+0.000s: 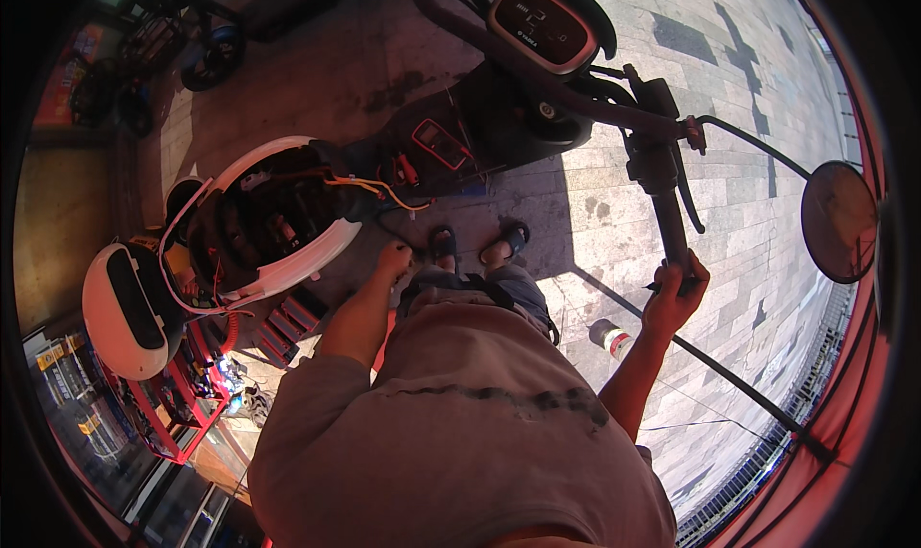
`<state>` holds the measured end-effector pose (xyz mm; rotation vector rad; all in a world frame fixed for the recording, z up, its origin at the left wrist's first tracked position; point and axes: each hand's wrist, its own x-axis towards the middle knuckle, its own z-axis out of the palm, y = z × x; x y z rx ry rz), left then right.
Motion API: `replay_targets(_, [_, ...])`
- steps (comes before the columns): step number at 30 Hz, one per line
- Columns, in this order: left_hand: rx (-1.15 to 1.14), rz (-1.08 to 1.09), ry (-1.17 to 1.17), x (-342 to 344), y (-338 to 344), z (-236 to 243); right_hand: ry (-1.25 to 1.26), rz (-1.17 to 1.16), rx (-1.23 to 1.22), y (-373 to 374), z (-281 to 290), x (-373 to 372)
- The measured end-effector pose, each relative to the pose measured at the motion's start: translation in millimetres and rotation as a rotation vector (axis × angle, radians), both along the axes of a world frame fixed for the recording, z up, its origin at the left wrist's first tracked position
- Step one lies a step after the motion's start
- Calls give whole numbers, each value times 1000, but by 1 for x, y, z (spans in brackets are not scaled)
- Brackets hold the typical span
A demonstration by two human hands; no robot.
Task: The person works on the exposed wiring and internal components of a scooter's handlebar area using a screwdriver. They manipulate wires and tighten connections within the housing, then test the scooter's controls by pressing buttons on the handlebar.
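An electric scooter stands in front of me, its white rear body (336, 244) opened up to show a dark inner bay with wiring. My right hand (673, 296) is closed around the end of the right handlebar grip (670, 229), below the brake lever (688, 195). A small dark piece pokes out beside its fingers. Low by the scooter's near side, my left hand (394, 259) has its fingers curled in; whatever they hold, if anything, is hidden. Orange wires (369, 182) run out of the bay toward the footboard. On it lie a red-framed multimeter (440, 144) and a red tool (407, 170).
The lit dashboard (542, 28) tops the handlebar, and a round mirror (838, 222) sticks out right. A white rear box (125, 308) and red tool rack (182, 423) are at left. A thin pole (710, 364) crosses the paving near a can-like container (609, 337).
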<state>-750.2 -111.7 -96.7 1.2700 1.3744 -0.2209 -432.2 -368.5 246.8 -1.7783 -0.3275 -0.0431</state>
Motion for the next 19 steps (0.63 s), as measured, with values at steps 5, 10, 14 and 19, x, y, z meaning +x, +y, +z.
replay_targets(5, [83,-23,-11,1,6,1,0,3,-7,0,0,-1])
replay_targets(10, [-36,-36,31,7,12,17,-1,-6,-35,-2,-1,1])
replay_targets(14, [-22,-44,14,13,12,25,7,0,-34,-4,-2,1])
replay_targets(19, [-85,61,-5,13,12,9,13,17,-29,-6,-3,2])
